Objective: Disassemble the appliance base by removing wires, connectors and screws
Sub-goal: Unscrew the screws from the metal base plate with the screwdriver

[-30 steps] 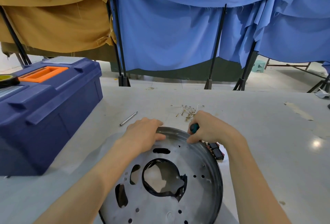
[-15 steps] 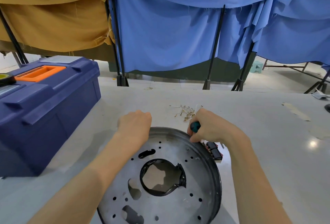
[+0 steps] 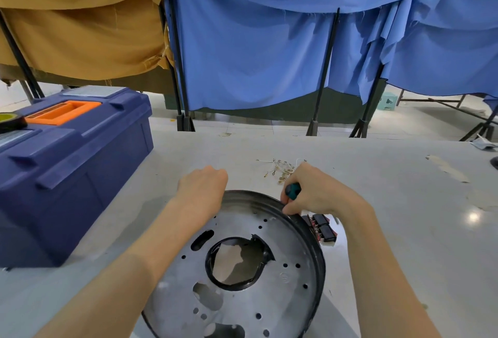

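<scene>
Gripping base [image 3: 293, 240] rim with left hand [image 3: 202, 189]; right hand [image 3: 320, 192] alongside clenches screwdriver [image 3: 293, 190], which may slip if base turns.

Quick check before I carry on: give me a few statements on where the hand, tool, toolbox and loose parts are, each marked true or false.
1. The right hand grips a teal-handled tool at the rim of the metal base. True.
2. The blue toolbox stands right of the base. False: it stands to its left.
3. The wire pile lies on the table beyond the base. True.
4. The black connectors lie in the base's centre hole. False: they lie on the table outside its right rim.
</scene>
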Available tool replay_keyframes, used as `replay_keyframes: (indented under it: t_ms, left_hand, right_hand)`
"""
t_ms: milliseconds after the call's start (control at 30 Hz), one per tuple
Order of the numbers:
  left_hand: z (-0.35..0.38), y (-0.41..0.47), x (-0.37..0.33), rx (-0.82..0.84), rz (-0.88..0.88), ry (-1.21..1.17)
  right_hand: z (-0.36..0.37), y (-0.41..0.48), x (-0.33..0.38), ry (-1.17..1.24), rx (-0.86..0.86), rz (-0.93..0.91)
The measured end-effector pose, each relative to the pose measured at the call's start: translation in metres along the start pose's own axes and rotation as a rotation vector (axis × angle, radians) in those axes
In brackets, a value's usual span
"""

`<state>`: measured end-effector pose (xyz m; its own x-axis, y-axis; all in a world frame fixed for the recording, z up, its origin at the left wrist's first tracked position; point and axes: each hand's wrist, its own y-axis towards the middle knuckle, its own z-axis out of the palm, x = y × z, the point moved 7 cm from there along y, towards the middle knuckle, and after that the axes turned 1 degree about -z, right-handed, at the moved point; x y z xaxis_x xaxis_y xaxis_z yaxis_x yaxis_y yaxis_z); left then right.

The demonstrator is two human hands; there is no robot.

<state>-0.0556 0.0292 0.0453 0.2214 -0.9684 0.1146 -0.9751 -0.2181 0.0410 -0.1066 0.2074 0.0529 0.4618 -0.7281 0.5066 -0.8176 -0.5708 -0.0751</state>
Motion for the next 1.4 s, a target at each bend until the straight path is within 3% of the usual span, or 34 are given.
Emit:
replay_keyframes:
  t_ms: [133,267,333,500,633,833,1133,1400]
  left_hand:
    - [0.007,-0.001,-0.016,0.009,0.153,-0.217]
    - [0.008,0.004,-0.01,-0.095,0.128,-0.158]
    - [0.008,0.007,-0.007,-0.082,0.1,-0.134]
    - [0.006,0.007,-0.008,-0.037,0.104,-0.103]
    - [0.006,0.005,-0.008,-0.031,0.095,-0.143]
    - [0.026,-0.003,-0.009,0.024,0.161,-0.46]
    - [0.021,0.0,-0.005,0.043,0.185,-0.508]
    - [0.026,0.003,-0.006,0.103,0.198,-0.527]
  right_hand:
    - [0.002,0.005,0.003,0.015,-0.036,-0.039]
    - [-0.001,0.003,-0.002,0.115,-0.052,-0.045]
    - [-0.018,0.0,0.001,0.179,-0.219,-0.079]
    - [-0.062,-0.026,0.016,0.488,-0.82,-0.261]
    - [-0.071,-0.035,0.008,0.782,-0.977,-0.296]
    - [-0.064,-0.027,-0.005,0.814,-0.978,-0.197]
    - [-0.065,-0.025,-0.01,0.812,-0.911,-0.171]
    - [-0.044,-0.01,0.007,0.784,-0.543,-0.246]
